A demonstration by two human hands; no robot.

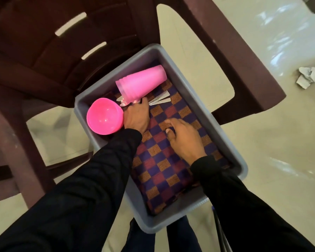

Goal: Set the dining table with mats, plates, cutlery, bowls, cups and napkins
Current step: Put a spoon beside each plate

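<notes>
Inside the grey tub (205, 110), left hand (136, 117) reaches under the pink cups (142, 83), grip hidden; right hand (185, 139) presses loosely curled fingers on the checked mats (164, 171).

Pink cups (142, 83), pink bowl (104, 118), grey tub (224, 131), purple-orange-maroon checked mats (164, 160), black sleeves (91, 188), brown chair (44, 51)

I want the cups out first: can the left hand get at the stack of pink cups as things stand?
Probably yes. The left hand is already in the grey bin, fingertips at the mouth end of the stack of pink cups, which lies on its side uncovered. Only the pink bowl sits close beside the wrist.
</notes>
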